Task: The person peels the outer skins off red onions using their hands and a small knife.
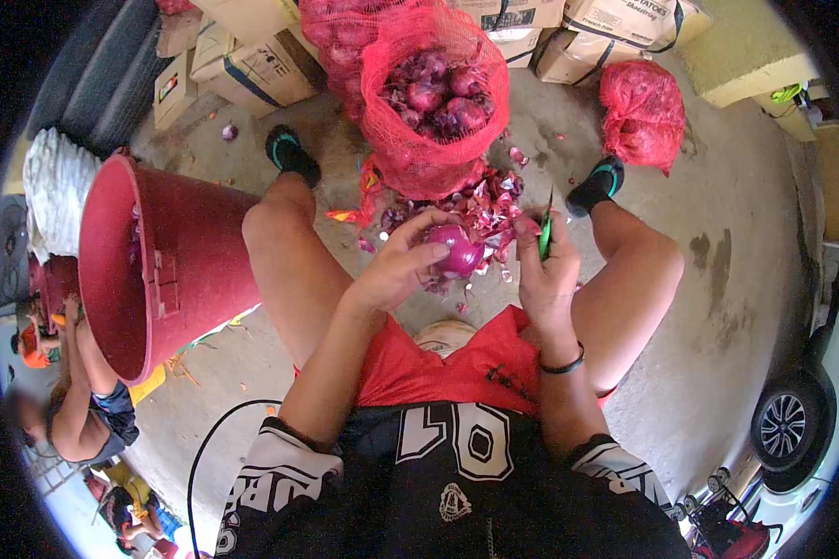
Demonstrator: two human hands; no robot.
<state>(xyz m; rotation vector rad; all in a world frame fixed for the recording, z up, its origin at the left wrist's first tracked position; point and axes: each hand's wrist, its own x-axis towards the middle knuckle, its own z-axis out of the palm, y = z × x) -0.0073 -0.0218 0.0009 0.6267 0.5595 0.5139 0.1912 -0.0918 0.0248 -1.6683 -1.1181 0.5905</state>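
My left hand (403, 263) is wrapped round a smooth, shiny red onion (457, 252) between my knees. To its right, my right hand (548, 265) grips a small knife (544, 237) with a green handle, its thin dark blade pointing up and away from me. The blade is apart from the onion. Beneath and beyond my hands, loose onion skins (489, 200) lie heaped on the floor. Just past that heap stands an open red mesh sack (433, 154), with several unpeeled onions (438, 93) showing in its mouth.
A large red tub (182, 270) leans at my left, its mouth facing left. A tied red mesh bag (641, 112) lies ahead right. Cardboard boxes (261, 70) are stacked at the back. Another person (84, 401) sits beyond the tub. A car wheel (785, 424) is far right.
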